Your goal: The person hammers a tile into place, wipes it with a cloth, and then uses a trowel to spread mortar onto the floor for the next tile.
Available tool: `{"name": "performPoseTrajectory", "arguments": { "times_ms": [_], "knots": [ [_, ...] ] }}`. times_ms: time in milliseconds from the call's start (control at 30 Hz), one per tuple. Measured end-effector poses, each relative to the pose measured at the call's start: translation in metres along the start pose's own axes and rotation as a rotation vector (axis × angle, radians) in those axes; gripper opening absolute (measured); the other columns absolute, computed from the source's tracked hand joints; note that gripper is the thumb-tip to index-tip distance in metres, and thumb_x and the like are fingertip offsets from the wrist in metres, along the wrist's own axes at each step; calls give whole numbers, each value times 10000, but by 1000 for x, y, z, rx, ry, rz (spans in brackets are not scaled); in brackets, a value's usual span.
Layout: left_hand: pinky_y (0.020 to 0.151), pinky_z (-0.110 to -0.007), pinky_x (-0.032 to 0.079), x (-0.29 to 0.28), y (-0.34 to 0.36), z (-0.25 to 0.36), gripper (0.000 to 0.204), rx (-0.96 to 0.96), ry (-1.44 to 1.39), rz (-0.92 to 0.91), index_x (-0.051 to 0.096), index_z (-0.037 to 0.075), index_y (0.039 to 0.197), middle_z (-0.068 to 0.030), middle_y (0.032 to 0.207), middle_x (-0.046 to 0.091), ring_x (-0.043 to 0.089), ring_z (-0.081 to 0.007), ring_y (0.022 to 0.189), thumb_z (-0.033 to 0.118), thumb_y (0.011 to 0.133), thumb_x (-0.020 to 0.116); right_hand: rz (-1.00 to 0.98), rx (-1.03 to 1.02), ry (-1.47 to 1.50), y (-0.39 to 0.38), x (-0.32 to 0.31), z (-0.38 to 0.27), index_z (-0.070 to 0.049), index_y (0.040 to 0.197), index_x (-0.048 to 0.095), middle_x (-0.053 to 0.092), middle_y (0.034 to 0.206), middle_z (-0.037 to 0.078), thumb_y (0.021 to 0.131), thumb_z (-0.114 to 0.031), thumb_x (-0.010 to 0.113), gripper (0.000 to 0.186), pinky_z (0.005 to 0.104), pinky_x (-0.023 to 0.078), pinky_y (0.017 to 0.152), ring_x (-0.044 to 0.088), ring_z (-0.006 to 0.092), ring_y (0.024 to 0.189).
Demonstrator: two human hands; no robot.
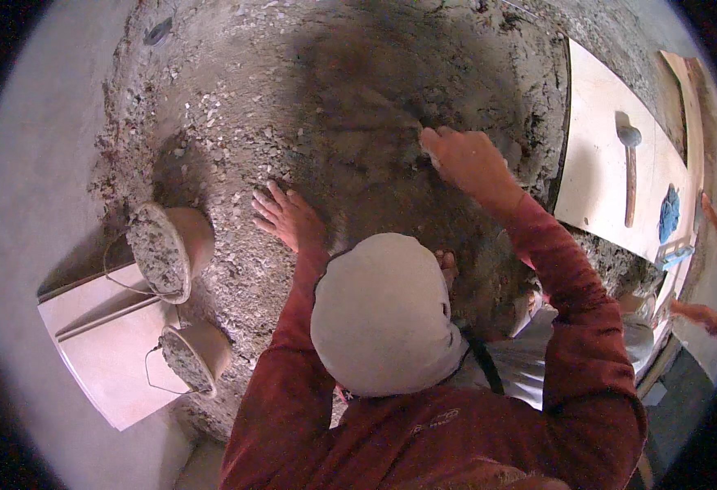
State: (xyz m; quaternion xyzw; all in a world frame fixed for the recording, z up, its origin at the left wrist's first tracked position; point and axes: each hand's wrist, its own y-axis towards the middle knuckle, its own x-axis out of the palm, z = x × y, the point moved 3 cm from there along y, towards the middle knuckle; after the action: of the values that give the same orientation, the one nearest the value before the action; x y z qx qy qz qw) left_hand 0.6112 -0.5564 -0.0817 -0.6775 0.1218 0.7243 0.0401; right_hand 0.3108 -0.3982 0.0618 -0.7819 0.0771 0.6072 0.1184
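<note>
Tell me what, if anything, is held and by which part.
The right hand appears to grip a blurred trowel by its handle, mostly hidden there. The left hand, spread over the rubble, holds nothing.

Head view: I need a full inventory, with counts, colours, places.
Buckets: two, tan, left, filled
Left panels: count unclear, cream, by buckets
Right panels: several, cream, right
Mallet: one, grey head, right panels
Cloth: one, blue, same panels
Small object: one, light blue, below cloth
Wood: count unclear, tan, upper right
Round piece: one, dark, upper left
Ground: one, brownish, centre
Tool: one, greyish, blurred, upper centre
Another person's arm: at least one, right rim
Rounded cloth shape: one, white, lower centre
Fabric: one, grey, lower right
Sleeves: two, red, bottom
Left hand: one, on ground
Right hand: one, gripping tool
</note>
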Motion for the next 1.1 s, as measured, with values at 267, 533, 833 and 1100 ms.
{"name": "performPoseTrajectory", "arguments": {
  "times_ms": [267, 533, 833, 1100],
  "knots": [
    [1178, -594, 259, 31, 0, -14, 486, -4, 196, 259, 511, 215, 1473, -140, 1556, 447, 420, -327, 1432, 402, 1024, 510, 65, 151, 1335, -6, 33, -68, -68, 993, 548, 563, 756, 83, 1000, -386, 591, 321, 373, 505, 554, 611, 182, 669],
    [1159, -576, 295, 57, 7, -40, 488, 59, 224, 413, 488, 318, 1485, -74, 1576, 438, 433, -268, 1433, 480, 1025, 489, 189, 916, 2133, -33, 86, -39, -129, 929, 535, 519, 742, 2, 971, -417, 634, 307, 306, 441, 454, 488, 118, 548],
    [1206, -594, 191, 51, 8, -29, 575, 0, 121, 96, 346, 277, 1573, -117, 1651, 285, 278, -315, 1516, 516, 1052, 395, 325, 1217, 2056, -168, 64, 16, -152, 929, 539, 504, 703, -38, 991, -417, 615, 282, 277, 410, 448, 461, 96, 519],
    [1201, -613, 182, 33, 4, -19, 581, 22, 119, -14, 325, 226, 1581, -159, 1657, 242, 206, -335, 1536, 496, 1068, 366, 105, 936, 1565, -244, 17, 39, -111, 1016, 600, 553, 811, 1, 1022, -437, 538, 332, 276, 452, 534, 503, 114, 605]
  ]
}}
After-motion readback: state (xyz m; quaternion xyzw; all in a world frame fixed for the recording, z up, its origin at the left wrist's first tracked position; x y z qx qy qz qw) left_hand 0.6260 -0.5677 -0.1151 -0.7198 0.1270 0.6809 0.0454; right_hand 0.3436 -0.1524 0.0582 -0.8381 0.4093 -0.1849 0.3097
